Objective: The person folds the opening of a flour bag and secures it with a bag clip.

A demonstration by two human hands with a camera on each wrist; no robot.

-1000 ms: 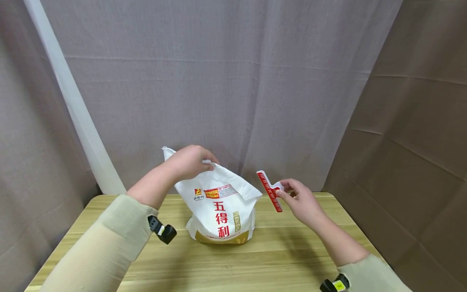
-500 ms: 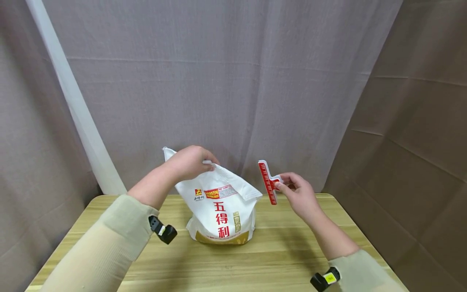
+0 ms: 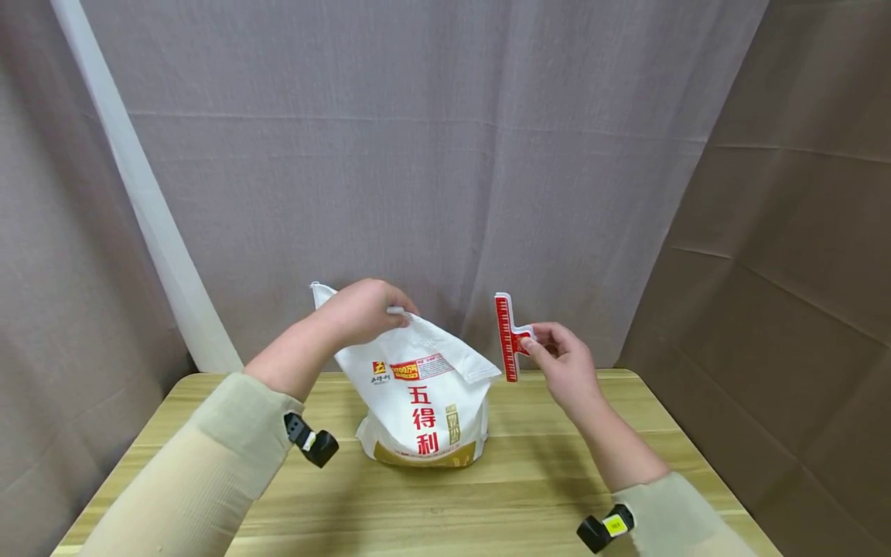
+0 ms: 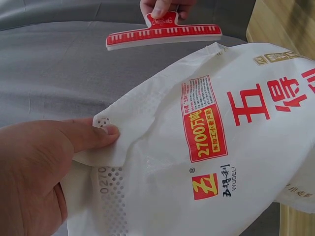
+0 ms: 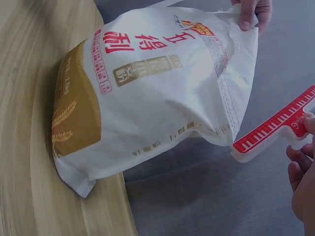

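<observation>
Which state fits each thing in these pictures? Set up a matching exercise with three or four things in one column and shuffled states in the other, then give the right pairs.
Things:
1. left hand
2. right hand
3. flour bag
4. bag clip

States:
A. red and white, held upright in the air
B. stands on the wooden table
C. pinches the clip's handle
D. grips the bag's folded top

Pairs: 1-D, 2-C, 3-B, 4-A

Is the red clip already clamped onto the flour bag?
No, the red clip is held in the right hand, apart from the flour bag.
</observation>
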